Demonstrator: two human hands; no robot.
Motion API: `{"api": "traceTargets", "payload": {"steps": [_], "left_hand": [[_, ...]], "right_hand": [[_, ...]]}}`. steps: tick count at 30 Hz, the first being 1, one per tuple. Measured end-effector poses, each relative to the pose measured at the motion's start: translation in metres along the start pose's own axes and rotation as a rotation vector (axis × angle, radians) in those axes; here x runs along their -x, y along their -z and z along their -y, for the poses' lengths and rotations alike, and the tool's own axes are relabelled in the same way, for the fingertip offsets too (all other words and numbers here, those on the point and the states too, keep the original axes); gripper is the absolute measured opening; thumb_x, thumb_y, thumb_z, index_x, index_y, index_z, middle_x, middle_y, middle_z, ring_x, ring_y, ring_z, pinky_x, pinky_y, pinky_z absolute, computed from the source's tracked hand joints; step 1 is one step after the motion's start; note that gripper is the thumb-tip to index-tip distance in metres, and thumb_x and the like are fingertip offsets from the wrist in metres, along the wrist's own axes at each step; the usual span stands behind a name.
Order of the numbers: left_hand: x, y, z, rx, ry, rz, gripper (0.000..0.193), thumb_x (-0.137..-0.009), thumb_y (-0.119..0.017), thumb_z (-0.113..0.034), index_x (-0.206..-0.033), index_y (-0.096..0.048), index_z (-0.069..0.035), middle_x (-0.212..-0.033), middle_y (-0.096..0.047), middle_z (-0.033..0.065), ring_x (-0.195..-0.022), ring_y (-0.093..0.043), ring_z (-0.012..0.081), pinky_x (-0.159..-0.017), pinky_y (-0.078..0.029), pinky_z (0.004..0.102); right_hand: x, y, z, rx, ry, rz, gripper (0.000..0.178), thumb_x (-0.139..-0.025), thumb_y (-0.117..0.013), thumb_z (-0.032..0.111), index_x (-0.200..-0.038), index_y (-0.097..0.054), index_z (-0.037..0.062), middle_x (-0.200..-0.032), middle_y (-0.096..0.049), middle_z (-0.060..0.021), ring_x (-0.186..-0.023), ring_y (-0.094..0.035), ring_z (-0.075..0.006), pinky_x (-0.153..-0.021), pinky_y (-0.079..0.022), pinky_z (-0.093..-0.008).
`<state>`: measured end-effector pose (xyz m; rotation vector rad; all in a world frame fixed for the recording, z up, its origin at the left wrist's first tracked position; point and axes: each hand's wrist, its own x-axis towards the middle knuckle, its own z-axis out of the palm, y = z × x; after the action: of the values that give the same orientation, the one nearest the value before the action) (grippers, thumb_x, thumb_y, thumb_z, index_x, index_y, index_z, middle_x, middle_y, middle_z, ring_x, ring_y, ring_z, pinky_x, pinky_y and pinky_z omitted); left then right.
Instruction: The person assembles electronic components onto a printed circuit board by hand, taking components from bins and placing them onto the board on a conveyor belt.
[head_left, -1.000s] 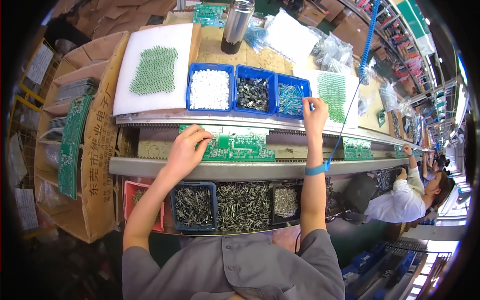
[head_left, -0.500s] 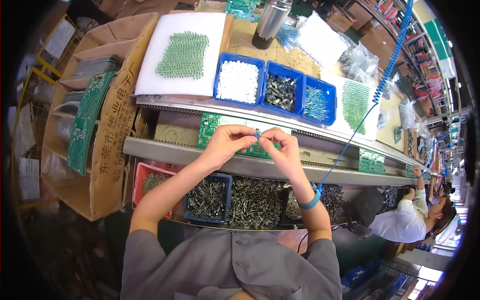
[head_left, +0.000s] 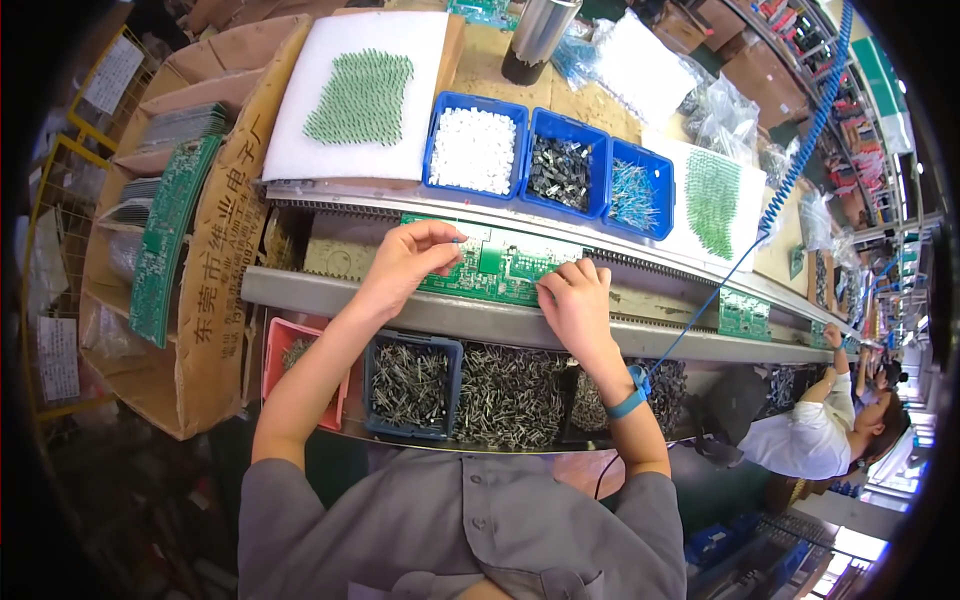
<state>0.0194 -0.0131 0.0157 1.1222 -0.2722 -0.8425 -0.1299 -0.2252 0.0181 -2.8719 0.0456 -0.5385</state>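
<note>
A green circuit board point(head_left: 490, 261) lies across the conveyor rails in front of me. Over its left end, my left hand point(head_left: 408, 262) is closed in a pinch on a small blue leaded component point(head_left: 458, 240), mostly covered by the fingertips. My right hand point(head_left: 580, 305) rests at the board's right end, its fingers curled together; whatever they hold, if anything, is hidden. Beyond the board stand blue bins: one with white parts point(head_left: 473, 150), one with black parts point(head_left: 561, 170) and one with blue leaded components point(head_left: 634, 195). A blue wrist strap point(head_left: 628, 404) circles my right wrist.
Metal rails point(head_left: 400, 297) run along the bench. Trays of metal-legged parts point(head_left: 512, 395) line the near side. A carton of boards point(head_left: 222, 225) stands left, foam sheets point(head_left: 285, 120) behind. A coiled blue cord point(head_left: 800, 175) hangs right. Another person point(head_left: 810, 435) works farther right.
My hands, together over the board before, are now apart. The left went left with the small blue component; the right moved slightly right and down to the board's right end.
</note>
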Motion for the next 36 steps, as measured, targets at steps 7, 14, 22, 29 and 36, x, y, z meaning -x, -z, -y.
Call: {"api": "traceTargets", "payload": {"steps": [7, 14, 22, 29, 36], "left_hand": [[0.000, 0.012, -0.009, -0.330, -0.086, -0.078, 0.014, -0.086, -0.066, -0.008, -0.097, -0.067, -0.001, -0.091, -0.066, 0.0035, -0.075, -0.060, 0.0076, -0.065, -0.049, 0.0213], [-0.010, 0.024, -0.001, -0.519, -0.320, -0.283, 0.017, -0.084, -0.061, 0.002, -0.100, -0.066, 0.001, -0.084, -0.067, 0.0056, -0.071, -0.060, 0.0082, -0.063, -0.048, 0.0228], [-0.013, 0.024, -0.013, -0.869, -0.355, -0.369, 0.014, -0.081, -0.060, 0.004, -0.093, -0.067, 0.003, -0.084, -0.067, 0.0089, -0.071, -0.060, 0.0101, -0.066, -0.048, 0.0245], [-0.020, 0.031, -0.009, -0.903, -0.586, -0.383, 0.011, -0.081, -0.063, 0.000, -0.090, -0.068, 0.002, -0.084, -0.066, 0.0128, -0.069, -0.062, 0.0221, -0.063, -0.048, 0.0307], [-0.021, 0.035, -0.003, -0.905, -0.458, -0.359, 0.011, -0.079, -0.066, -0.002, -0.089, -0.068, 0.002, -0.085, -0.067, 0.0139, -0.070, -0.063, 0.0244, -0.064, -0.048, 0.0312]], "right_hand": [[-0.002, -0.003, 0.003, 0.042, 0.039, 0.002, 0.006, -0.073, -0.069, 0.014, -0.076, -0.065, 0.0113, -0.077, -0.057, -0.0017, -0.079, -0.050, -0.0218, -0.071, -0.034, -0.0374], [-0.001, -0.015, 0.005, 0.115, 0.112, -0.005, 0.006, -0.068, -0.065, 0.007, -0.069, -0.060, 0.0111, -0.069, -0.052, -0.0027, -0.073, -0.051, -0.0206, -0.070, -0.034, -0.0364], [-0.002, -0.015, 0.003, 0.066, 0.077, -0.015, 0.010, -0.072, -0.068, 0.007, -0.072, -0.058, 0.0111, -0.071, -0.058, -0.0025, -0.073, -0.054, -0.0210, -0.070, -0.035, -0.0369], [-0.006, -0.004, 0.005, -0.074, 0.006, -0.022, 0.013, -0.075, -0.066, 0.004, -0.085, -0.064, 0.0098, -0.076, -0.061, -0.0035, -0.077, -0.056, -0.0219, -0.071, -0.037, -0.0360], [-0.008, 0.006, 0.000, -0.136, -0.041, -0.021, 0.015, -0.075, -0.065, 0.001, -0.088, -0.064, 0.0090, -0.082, -0.063, -0.0042, -0.080, -0.057, -0.0223, -0.074, -0.038, -0.0357]]}}
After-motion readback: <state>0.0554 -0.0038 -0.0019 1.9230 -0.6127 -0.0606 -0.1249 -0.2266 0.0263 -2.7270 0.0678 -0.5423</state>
